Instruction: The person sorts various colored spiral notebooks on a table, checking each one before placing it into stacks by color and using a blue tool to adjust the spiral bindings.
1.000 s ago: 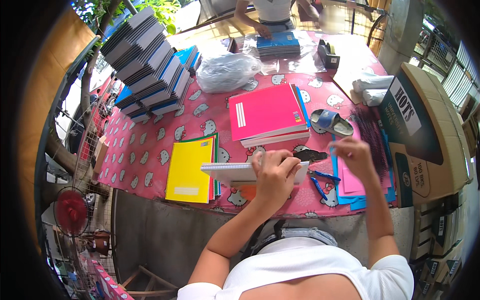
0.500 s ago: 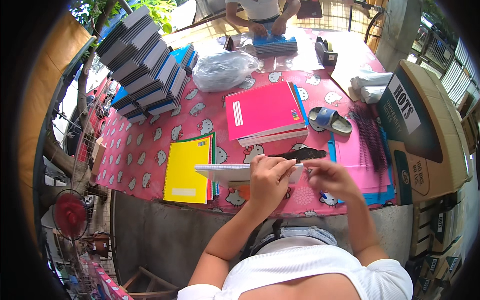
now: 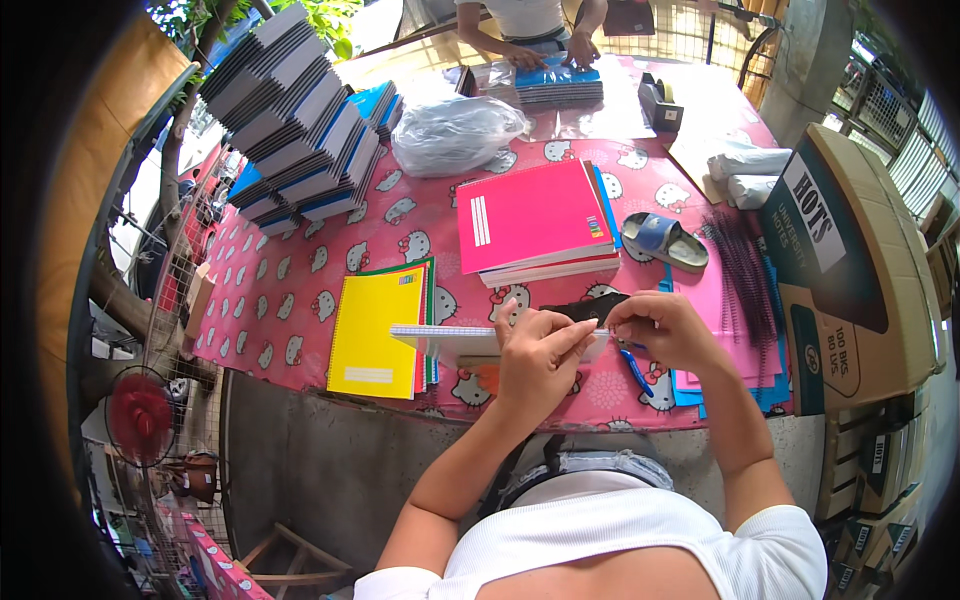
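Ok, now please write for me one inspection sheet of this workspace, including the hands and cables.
Surface: pink-covered table.
Things: white-paged notebook held on edge; yellow notebook and pink notebook topping piles; blue-handled pliers nearby.
Clutter: slipper, black coils, plastic bag.
Hands: left hand grips the white-paged notebook; right hand is at its right end, contact unclear.
Cables: nothing seen.
Surroundings: another person across the table, touching blue notebooks; cardboard box at right; red fan at lower left.
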A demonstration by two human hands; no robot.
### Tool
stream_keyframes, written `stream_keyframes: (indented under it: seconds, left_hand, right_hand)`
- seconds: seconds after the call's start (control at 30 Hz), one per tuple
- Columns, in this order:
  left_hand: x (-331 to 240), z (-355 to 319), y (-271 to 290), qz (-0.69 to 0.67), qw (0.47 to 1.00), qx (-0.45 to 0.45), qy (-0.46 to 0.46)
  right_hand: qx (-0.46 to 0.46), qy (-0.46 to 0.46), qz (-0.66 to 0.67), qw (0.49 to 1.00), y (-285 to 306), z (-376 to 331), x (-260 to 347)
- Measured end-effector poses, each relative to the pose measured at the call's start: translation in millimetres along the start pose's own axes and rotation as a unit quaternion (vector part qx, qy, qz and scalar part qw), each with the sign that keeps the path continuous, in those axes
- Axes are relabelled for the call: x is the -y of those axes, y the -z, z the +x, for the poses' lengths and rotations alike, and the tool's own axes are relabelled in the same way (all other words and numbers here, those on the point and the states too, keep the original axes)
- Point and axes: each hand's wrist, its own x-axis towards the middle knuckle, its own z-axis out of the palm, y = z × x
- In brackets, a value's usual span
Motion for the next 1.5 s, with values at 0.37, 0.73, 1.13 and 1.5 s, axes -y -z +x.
stream_keyframes:
  seconds: [0.37, 0.73, 1.13, 1.5]
  left_hand:
    - [1.9, -0.3, -0.4, -0.012, 1.0, -0.023, -0.007]
    - [4.3, -2.9, 8.3, 0.024, 0.999, 0.001, 0.023]
    - [7.6, -7.6, 8.4, 0.025, 1.0, -0.014, 0.006]
    - [13.7, -15.7, 11.6, 0.042, 0.998, -0.032, 0.03]
  right_hand:
    - [0.019, 0.022, -0.044, 0.999, -1.7, -3.6, 9.3]
    - [-0.081, 0.119, -0.271, 0.952, -22.1, -10.2, 31.0]
    - [-0.071, 0.117, -0.243, 0.96, -26.7, -9.9, 29.5]
    - [0.014, 0.059, -0.19, 0.98, -9.1, 4.9, 14.4]
